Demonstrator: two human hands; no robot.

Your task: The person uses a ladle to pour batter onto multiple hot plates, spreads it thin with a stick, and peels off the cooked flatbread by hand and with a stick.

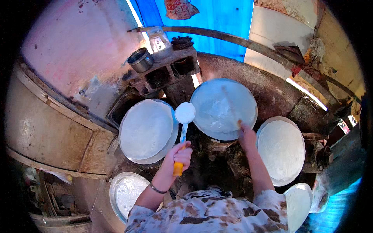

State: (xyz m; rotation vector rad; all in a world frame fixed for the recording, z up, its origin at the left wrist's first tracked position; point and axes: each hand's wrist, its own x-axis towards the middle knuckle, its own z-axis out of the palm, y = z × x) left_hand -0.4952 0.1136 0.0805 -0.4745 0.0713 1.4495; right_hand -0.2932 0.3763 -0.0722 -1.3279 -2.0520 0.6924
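My left hand [178, 158] is closed around the orange handle of a ladle [185, 113], whose round bowl holds white batter. The ladle's bowl is between a round pan bearing a white sheet [145, 131] on the left and a wide round griddle [218, 107] at the centre. The griddle has a thin, whitish, wet-looking film. My right hand [247, 135] is at the griddle's lower right edge, fingers closed on a thin stick-like tool [230, 100], blurred, that reaches over the surface. Another round pan with a white layer [281, 151] stands right of my right forearm.
A metal pot [141, 60] stands on a block ledge behind the pans. At lower left is a metal basin of white liquid [128, 192]. Another round white surface [297, 206] lies at lower right. A wooden cabinet [52, 125] and walls bound the space.
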